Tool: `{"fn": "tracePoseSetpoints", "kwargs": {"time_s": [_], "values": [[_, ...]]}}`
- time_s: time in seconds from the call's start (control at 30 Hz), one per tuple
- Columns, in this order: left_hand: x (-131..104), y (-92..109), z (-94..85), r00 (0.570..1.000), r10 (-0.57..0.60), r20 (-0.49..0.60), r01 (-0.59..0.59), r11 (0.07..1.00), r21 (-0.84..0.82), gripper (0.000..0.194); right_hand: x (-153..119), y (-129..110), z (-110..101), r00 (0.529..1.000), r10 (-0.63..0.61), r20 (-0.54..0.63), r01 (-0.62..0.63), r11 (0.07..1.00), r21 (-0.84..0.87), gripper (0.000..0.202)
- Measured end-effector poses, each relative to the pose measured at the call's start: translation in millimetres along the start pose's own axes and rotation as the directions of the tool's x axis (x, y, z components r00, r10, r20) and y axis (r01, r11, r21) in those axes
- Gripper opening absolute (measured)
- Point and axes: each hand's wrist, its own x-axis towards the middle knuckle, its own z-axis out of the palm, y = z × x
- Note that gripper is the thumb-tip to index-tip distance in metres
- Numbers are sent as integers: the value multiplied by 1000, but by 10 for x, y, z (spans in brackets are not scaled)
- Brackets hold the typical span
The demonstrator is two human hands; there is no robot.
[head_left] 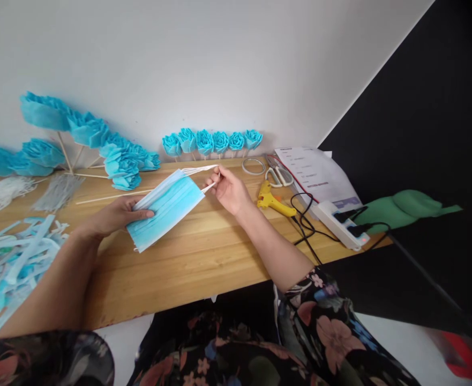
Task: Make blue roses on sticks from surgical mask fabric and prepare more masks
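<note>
Light blue pleated face masks (169, 206), apparently a few stacked together, are held tilted above the wooden table. My left hand (117, 217) grips their lower left side, thumb on top and the other fingers hidden underneath. With its fingertips pinched, my right hand (230, 188) holds the white ear loops (199, 170) at the masks' right end and draws them out to the right. Behind my left hand, a thin wooden stick (111, 197) lies on the table.
Blue flowers on sticks (123, 161) stand along the wall, with a row of smaller ones (204, 141). Scraps (14, 262) lie at left. To the right are scissors (279, 177), a wire ring (253, 166), a yellow glue gun (274, 201), papers (314, 174) and a corded power strip (342, 225).
</note>
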Motion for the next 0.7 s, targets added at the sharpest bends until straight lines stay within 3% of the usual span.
{"fn": "tracePoseSetpoints", "kwargs": {"time_s": [0.1, 0.2, 0.3, 0.43, 0.53, 0.6, 0.7], "values": [[-8, 19, 31, 990, -77, 116, 82, 996, -39, 50, 8, 71, -19, 1000, 0, 28, 1, 999, -54, 36], [-13, 54, 88, 990, -109, 95, 119, 986, -114, 53, 14, 138, -23, 999, 31, 11, -30, 994, -108, 39], [-2, 99, 188, 995, -98, 17, 99, 969, -225, 57, 6, 164, 2, 997, 59, 58, -53, 995, -87, 53], [31, 140, 373, 985, -63, -164, 8, 949, -316, 69, -53, 217, 79, 963, 153, 223, -148, 988, -39, 65], [43, 163, 517, 984, -18, -178, -39, 949, -314, 73, -134, 309, 163, 930, 231, 285, -227, 973, -46, 62], [43, 175, 592, 988, 14, -156, -59, 955, -289, 72, -185, 372, 217, 924, 254, 285, -252, 967, -46, 60], [47, 175, 648, 994, 51, -92, -76, 954, -291, 67, -213, 429, 256, 963, 204, 178, -205, 979, -11, 56]]}}
